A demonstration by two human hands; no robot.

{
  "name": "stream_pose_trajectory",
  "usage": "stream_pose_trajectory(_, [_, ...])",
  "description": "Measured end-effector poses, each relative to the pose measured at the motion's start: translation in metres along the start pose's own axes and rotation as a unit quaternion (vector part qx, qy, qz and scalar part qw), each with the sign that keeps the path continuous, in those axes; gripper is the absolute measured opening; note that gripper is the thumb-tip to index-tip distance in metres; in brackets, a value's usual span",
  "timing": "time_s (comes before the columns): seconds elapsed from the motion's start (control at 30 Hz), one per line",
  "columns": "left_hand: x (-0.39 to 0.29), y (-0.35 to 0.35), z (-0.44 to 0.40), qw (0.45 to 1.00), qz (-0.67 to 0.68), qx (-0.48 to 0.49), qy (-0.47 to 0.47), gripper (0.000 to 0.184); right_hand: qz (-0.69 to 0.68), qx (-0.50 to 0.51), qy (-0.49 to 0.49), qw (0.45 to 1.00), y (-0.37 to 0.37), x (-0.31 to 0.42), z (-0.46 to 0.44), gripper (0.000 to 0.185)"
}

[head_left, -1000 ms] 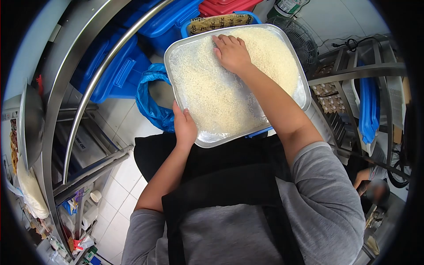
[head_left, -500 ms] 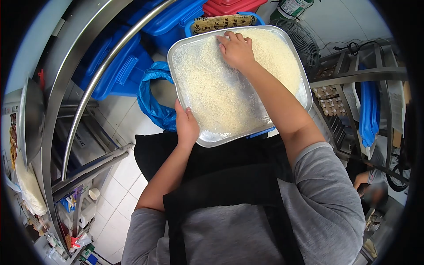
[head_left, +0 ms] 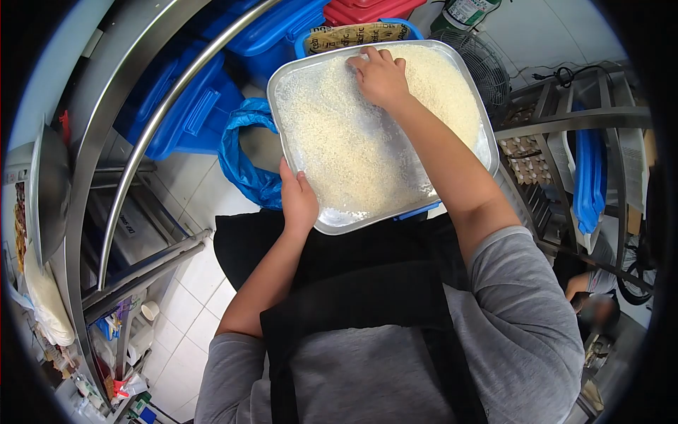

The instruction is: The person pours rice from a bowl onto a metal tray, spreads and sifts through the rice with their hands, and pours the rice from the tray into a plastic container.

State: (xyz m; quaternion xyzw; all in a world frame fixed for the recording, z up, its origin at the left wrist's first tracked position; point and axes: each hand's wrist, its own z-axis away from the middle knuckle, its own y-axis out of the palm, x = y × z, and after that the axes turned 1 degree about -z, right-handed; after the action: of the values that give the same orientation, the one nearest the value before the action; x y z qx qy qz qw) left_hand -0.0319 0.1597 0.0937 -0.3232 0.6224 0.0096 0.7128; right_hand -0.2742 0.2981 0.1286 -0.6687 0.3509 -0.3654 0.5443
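Note:
A rectangular metal tray point(head_left: 487, 150) carries pale grains that look like rice point(head_left: 339, 155), thinner in the middle and heaped toward the right. My left hand point(head_left: 299, 201) grips the tray's left edge near the front corner, its thumb along the rim and the other fingers partly hidden. Near the far edge, my right hand point(head_left: 382, 80) reaches over the tray into the grains with its fingers apart and bent downward. The fingertips touch the rice. To the left of the tray is an open blue plastic bag point(head_left: 247, 177) with something pale inside.
Blue lidded bins point(head_left: 180, 113) and a red bin point(head_left: 371, 10) stand beyond the tray. A black fan point(head_left: 480, 67) is at the back right. Egg trays point(head_left: 522, 161) sit on a metal rack at right. A curved metal rail point(head_left: 152, 124) runs along the left. Another person is at lower right.
My right hand has shifted very slightly to the right over the rice. My left hand and the tray stay almost where they were.

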Motion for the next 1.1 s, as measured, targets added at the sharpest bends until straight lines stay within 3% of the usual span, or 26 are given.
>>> stream_pose_trajectory(0.67, [-0.002, -0.001, -0.001, 1.0, 0.015, 0.005, 0.0, 0.046, 0.004, -0.018, -0.01, 1.0, 0.007, 0.0, 0.007, 0.036])
stream_pose_trajectory(1.1, [-0.001, 0.0, -0.001, 1.0, 0.001, 0.001, -0.012, 0.047, -0.016, -0.046, 0.0, 0.999, 0.005, 0.001, -0.011, 0.022])
